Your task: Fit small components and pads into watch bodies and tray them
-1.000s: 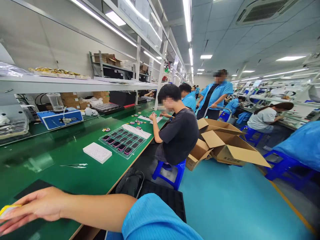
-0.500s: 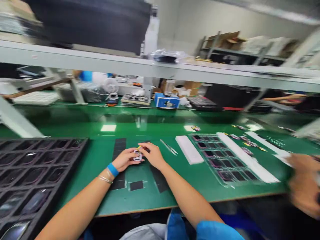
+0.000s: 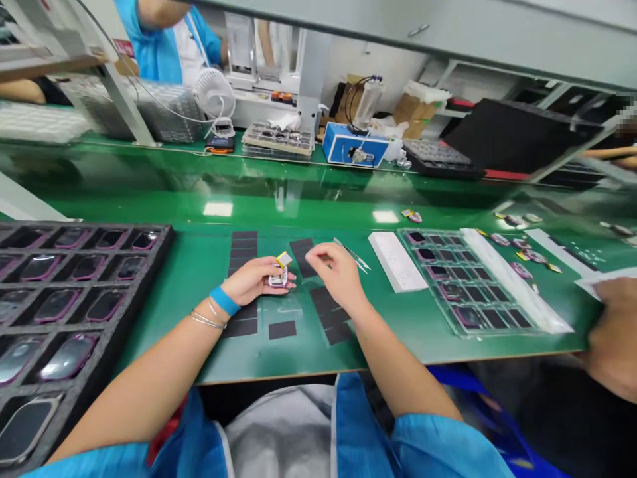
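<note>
My left hand is closed around a small open watch case, pale with a pinkish rim. A small silver battery with a yellow edge stands up from the case's far side. To the right, apart from the case, my right hand hovers with thumb and forefinger drawn together; anything between them is too small to make out. Strips of black adhesive pieces lie under and around both hands, and a single black piece lies nearer the edge. Metal tweezers rest just beyond my right hand.
At left sits a black foam tray of watch faces. Right of my hands are a white block, a clear blister tray and loose watch parts. A co-worker's hand is at far right. An overhead shelf crosses the top.
My right hand has come away from the watch case toward the right. The battery now shows raised above the case in my left hand. The view has tilted downward.
</note>
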Tool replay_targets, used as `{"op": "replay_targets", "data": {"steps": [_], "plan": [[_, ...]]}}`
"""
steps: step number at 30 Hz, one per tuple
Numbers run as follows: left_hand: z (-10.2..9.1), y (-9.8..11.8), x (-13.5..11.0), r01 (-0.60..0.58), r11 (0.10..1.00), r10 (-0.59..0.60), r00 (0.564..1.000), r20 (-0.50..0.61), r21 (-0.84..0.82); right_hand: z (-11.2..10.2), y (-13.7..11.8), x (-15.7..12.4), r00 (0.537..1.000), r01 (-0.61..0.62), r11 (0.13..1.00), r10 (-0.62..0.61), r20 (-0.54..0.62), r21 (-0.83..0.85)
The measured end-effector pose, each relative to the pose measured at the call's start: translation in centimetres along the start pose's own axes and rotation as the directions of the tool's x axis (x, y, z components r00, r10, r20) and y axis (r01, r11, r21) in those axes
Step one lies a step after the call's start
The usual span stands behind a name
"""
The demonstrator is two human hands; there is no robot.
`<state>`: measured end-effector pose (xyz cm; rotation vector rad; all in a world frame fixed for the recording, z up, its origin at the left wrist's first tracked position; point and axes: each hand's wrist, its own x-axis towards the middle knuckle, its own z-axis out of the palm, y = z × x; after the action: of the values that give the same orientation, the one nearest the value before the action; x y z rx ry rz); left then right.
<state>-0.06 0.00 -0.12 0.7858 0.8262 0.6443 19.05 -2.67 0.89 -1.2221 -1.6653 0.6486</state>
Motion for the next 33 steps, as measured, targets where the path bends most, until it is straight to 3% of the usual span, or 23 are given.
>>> {"op": "replay_targets", "data": {"steps": [2, 4, 8, 23, 30, 33], "plan": [[-0.4, 0.4, -0.8, 0.104, 0.995, -0.103, 0.982, 0.159, 0.002, -0.4, -0.9, -2.2, 0.96, -0.043, 0.997, 0.059, 0.273, -0.062], [-0.5, 0.6, -1.4, 0.176, 0.984, -0.18, 0.935, 0.305, 0.04, 0.0, -1.5, -4.6, 0.9, -0.033, 0.984, 0.105, 0.424, -0.174], [0.1, 0.2, -1.9, 0.206, 0.97, -0.24, 0.881, 0.409, 0.126, 1.5, -1.8, -7.5, 0.926, 0.015, 0.917, 0.137, 0.351, -0.398], [0.2, 0.0, -2.1, 0.257, 0.944, -0.306, 0.917, 0.255, 0.206, 2.5, -1.1, -6.7, 0.936, 0.043, 0.871, 0.136, 0.324, -0.489], [-0.2, -0.1, -2.1, 0.233, 0.952, -0.284, 0.915, 0.287, 0.199, 3.2, -0.5, -7.7, 0.943, 0.209, 0.787, -0.005, 0.332, -0.581], [-0.3, -0.4, -2.0, 0.204, 0.961, -0.256, 0.909, 0.328, 0.186, 2.9, -0.7, -9.1, 0.943, 0.25, 0.792, -0.069, 0.326, -0.557]]}}
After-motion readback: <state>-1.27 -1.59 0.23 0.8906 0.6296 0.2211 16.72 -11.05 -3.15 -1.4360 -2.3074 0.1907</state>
